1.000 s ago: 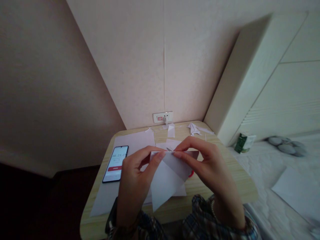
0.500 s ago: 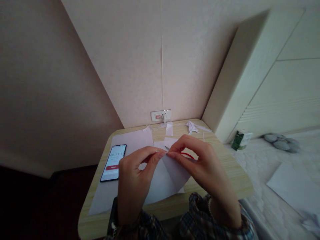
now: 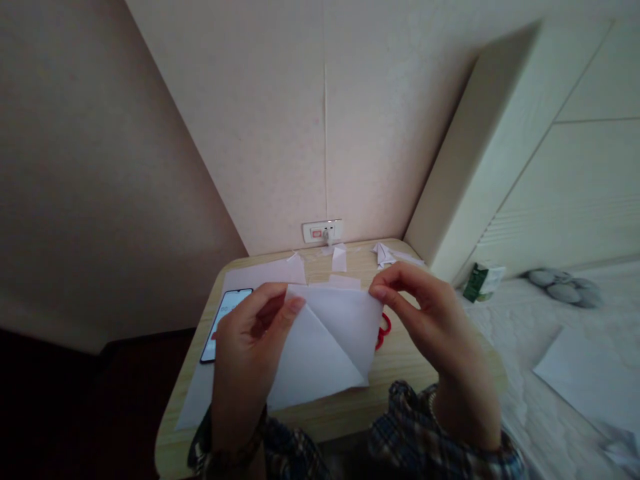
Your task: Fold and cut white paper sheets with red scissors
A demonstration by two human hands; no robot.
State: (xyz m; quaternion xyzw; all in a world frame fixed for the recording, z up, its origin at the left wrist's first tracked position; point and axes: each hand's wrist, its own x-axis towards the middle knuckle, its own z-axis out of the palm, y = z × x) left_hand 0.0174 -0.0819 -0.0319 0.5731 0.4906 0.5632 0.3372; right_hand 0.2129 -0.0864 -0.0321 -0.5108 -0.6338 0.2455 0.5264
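A white sheet of paper (image 3: 320,353) with a diagonal crease is stretched between my hands above the table. My left hand (image 3: 257,340) pinches its upper left corner between thumb and fingers. At the upper right corner, my right hand (image 3: 420,307) pinches the sheet the same way. Red scissor handles (image 3: 384,330) show beside the paper's right edge; the rest of the scissors is hidden under it. Partly behind my left hand lies a phone (image 3: 215,343) with a lit screen.
The wooden table (image 3: 445,360) stands against the wall below a socket (image 3: 323,231). A folded paper figure (image 3: 384,255) and paper scraps (image 3: 339,258) lie at its back. On the bed to the right are a green-and-white box (image 3: 483,281), a grey object (image 3: 563,287) and paper (image 3: 590,380).
My hands have moved apart from the middle, left hand leftward and right hand rightward. The paper between them is now spread out flatter, and more of the red scissor handles shows.
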